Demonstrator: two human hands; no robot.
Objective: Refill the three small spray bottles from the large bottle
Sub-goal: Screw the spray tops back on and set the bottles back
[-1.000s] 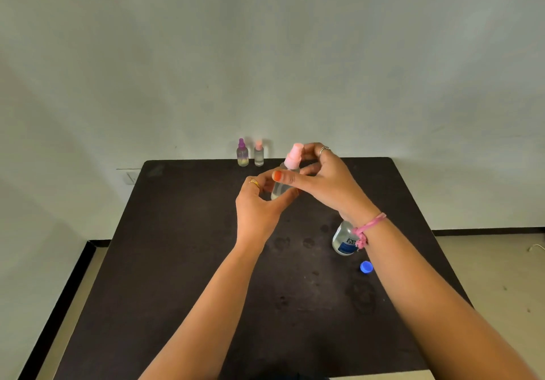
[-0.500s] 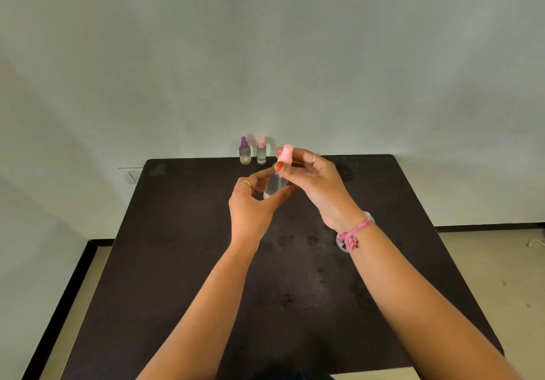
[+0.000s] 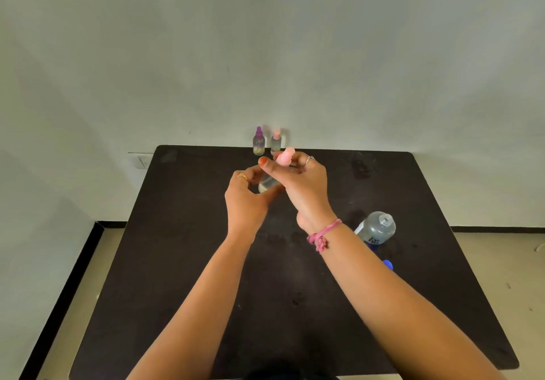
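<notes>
Hands meet above the middle of a dark desk (image 3: 182,261), working on one small spray bottle (image 3: 267,184). The left hand (image 3: 246,199) has its grip clamped around the clear body of that bottle, and the right hand (image 3: 300,183) has its fingertips pinched on the pink spray cap (image 3: 285,156) at the top. The bottle leans slightly, held off the desk.

Taking the held bottle as the landmark: two more small spray bottles stand just beyond it at the far edge of the desk, touching or nearly touching the wall, one with a purple cap (image 3: 259,141) and one with a pink cap (image 3: 276,141). To the right of it and nearer the person stands the large bottle (image 3: 376,228), its mouth open, with a blue lid (image 3: 388,264) lying on the desk nearer still, half hidden by the right forearm.

Risks, as a judgement: the open large bottle sits close beside the right forearm, so a careless sweep of that arm could knock it over and spill it. The tilted small bottle could dribble if its cap is loose, and smooth wet plastic may slip in the fingers.

The bottles look like clear, smooth, round plastic. The desk top is matt, dark, with rounded corners and faint smudges or damp marks.
</notes>
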